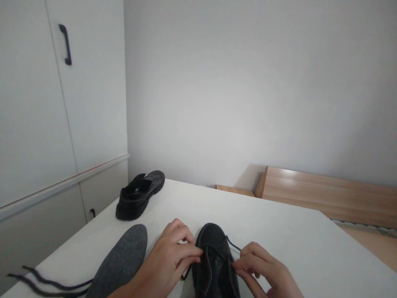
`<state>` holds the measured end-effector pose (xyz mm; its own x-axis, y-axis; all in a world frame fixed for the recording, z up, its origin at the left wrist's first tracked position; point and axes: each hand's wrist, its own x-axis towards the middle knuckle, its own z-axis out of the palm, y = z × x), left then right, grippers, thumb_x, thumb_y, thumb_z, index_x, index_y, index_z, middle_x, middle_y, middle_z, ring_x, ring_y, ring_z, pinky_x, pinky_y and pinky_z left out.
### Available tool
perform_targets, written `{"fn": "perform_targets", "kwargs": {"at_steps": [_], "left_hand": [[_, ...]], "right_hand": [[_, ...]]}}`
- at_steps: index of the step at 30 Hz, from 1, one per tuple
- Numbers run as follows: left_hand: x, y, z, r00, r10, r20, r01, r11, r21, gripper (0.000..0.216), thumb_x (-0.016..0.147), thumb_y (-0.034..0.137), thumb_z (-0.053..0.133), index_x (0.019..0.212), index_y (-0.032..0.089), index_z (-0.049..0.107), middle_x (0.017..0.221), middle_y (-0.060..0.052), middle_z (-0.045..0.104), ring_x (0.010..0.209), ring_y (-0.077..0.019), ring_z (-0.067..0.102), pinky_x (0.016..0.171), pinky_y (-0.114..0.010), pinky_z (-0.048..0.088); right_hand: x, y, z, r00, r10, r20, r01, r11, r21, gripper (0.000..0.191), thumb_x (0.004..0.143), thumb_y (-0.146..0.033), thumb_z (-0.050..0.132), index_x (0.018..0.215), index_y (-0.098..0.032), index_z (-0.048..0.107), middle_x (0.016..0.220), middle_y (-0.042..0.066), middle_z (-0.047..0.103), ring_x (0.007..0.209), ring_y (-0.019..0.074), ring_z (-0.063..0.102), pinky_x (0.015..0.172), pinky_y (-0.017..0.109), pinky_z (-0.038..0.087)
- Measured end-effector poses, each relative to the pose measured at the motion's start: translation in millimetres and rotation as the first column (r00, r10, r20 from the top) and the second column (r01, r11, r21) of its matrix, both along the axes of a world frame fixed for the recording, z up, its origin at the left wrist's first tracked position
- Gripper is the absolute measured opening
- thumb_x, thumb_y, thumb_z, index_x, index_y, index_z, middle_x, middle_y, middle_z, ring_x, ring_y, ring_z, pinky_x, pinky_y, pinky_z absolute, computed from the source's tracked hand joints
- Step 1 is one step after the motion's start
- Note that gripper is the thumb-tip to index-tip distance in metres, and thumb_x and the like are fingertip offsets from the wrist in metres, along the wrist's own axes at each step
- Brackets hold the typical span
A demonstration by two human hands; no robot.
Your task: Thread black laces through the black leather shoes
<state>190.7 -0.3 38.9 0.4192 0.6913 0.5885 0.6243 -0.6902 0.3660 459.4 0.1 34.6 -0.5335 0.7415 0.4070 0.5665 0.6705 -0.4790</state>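
A black lace-up shoe [211, 234] lies on the white table, toe pointing away from me, its opening spread. A thin black shoelace [232, 244] crosses near its toe and runs out on both sides. With thumb and finger pinched, my left hand [173, 260] is closed on the left edge of the shoe's lacing flap. My right hand [263, 267] pinches at the right flap edge, where the lace reaches the fingers; their exact hold is partly hidden. Left of my left hand lies a grey felt insole [124, 252].
A second black shoe [139, 194], without visible laces, stands at the table's far left corner. Another black lace [58, 285] trails past the insole. White cabinets [93, 91] border the left side; a wooden headboard [310, 186] stands beyond the table [279, 215].
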Motion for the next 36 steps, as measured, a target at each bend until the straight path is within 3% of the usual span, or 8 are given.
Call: {"fn": "perform_targets", "kwargs": {"at_steps": [9,14,17,20,22,26,31,36], "left_hand": [[0.0,-1.8,-0.8,0.996,-0.091,0.001,0.091,0.995,0.044,0.016,0.093,0.013,0.057,0.087,0.018,0.071,0.073,-0.002,0.07,0.071,-0.0168,0.061,0.063,-0.025,0.046],[-1.3,-1.8,5.0,0.997,-0.017,0.078,0.03,0.985,-0.172,0.014,0.089,0.017,0.063,0.082,0.024,0.073,0.076,0.001,0.073,0.072,-0.0144,0.068,0.067,-0.019,0.049],[-1.8,-0.2,7.3,0.997,-0.003,0.073,0.023,0.963,-0.268,0.017,0.09,0.023,0.06,0.094,0.029,0.075,0.083,0.001,0.074,0.077,-0.0151,0.07,0.071,-0.018,0.051],[-2.7,1.7,9.4,0.995,-0.095,-0.022,0.087,0.97,-0.228,0.031,0.093,0.022,0.049,0.11,0.033,0.073,0.075,0.0,0.069,0.07,-0.0141,0.069,0.064,-0.017,0.052],[-3.6,3.3,12.1,0.982,-0.161,-0.098,0.145,0.977,-0.159,0.038,0.092,0.019,0.044,0.111,0.034,0.073,0.071,0.0,0.065,0.065,-0.0132,0.068,0.059,-0.015,0.051],[-3.0,7.8,20.6,0.97,-0.183,-0.162,0.172,0.982,-0.084,0.036,0.088,0.014,0.045,0.101,0.031,0.073,0.078,-0.002,0.07,0.071,-0.015,0.069,0.065,-0.016,0.053],[2.6,9.7,29.2,0.956,-0.218,-0.195,0.173,0.959,-0.222,0.035,0.084,0.014,0.044,0.096,0.03,0.073,0.083,-0.002,0.076,0.075,-0.0177,0.072,0.07,-0.019,0.056],[9.7,-0.3,37.4,0.975,-0.116,-0.191,0.069,0.969,-0.238,0.035,0.085,0.021,0.043,0.101,0.029,0.073,0.094,-0.003,0.079,0.084,-0.0211,0.074,0.077,-0.024,0.057]], "right_hand": [[-9.5,-10.4,7.7,0.997,-0.06,-0.04,0.056,0.994,-0.094,0.018,0.097,-0.023,0.048,0.092,-0.023,0.065,0.083,0.005,0.067,0.074,0.0177,0.065,0.067,0.026,0.05],[-20.2,-21.3,22.5,0.996,-0.079,-0.034,0.073,0.985,-0.158,0.018,0.091,-0.026,0.054,0.099,-0.016,0.067,0.085,0.008,0.064,0.076,0.02,0.063,0.07,0.03,0.05],[-24.1,-27.8,31.8,0.995,-0.1,-0.002,0.098,0.974,-0.202,0.032,0.082,-0.03,0.069,0.11,-0.015,0.069,0.093,0.01,0.063,0.083,0.0231,0.062,0.075,0.034,0.051],[-24.7,-32.6,36.8,0.994,-0.105,0.017,0.106,0.968,-0.229,0.048,0.074,-0.03,0.077,0.12,-0.018,0.067,0.103,0.01,0.062,0.091,0.0249,0.062,0.081,0.037,0.051],[-24.3,-34.6,37.1,0.994,-0.102,0.027,0.106,0.972,-0.209,0.048,0.076,-0.027,0.073,0.122,-0.021,0.066,0.106,0.009,0.061,0.094,0.0247,0.062,0.084,0.037,0.051],[-24.5,-37.3,34.8,0.996,-0.068,0.065,0.075,0.992,-0.103,0.038,0.081,-0.02,0.057,0.117,-0.025,0.068,0.102,0.006,0.059,0.091,0.0214,0.06,0.079,0.032,0.05],[-25.7,-40.3,34.3,0.984,-0.116,0.136,0.118,0.993,-0.011,0.027,0.079,-0.017,0.05,0.099,-0.021,0.066,0.097,0.006,0.057,0.087,0.0207,0.056,0.073,0.03,0.046],[-28.0,-41.1,34.7,0.975,-0.17,0.142,0.174,0.985,-0.019,0.024,0.078,-0.015,0.048,0.096,-0.021,0.063,0.098,0.006,0.058,0.089,0.0213,0.057,0.073,0.03,0.047]]}}
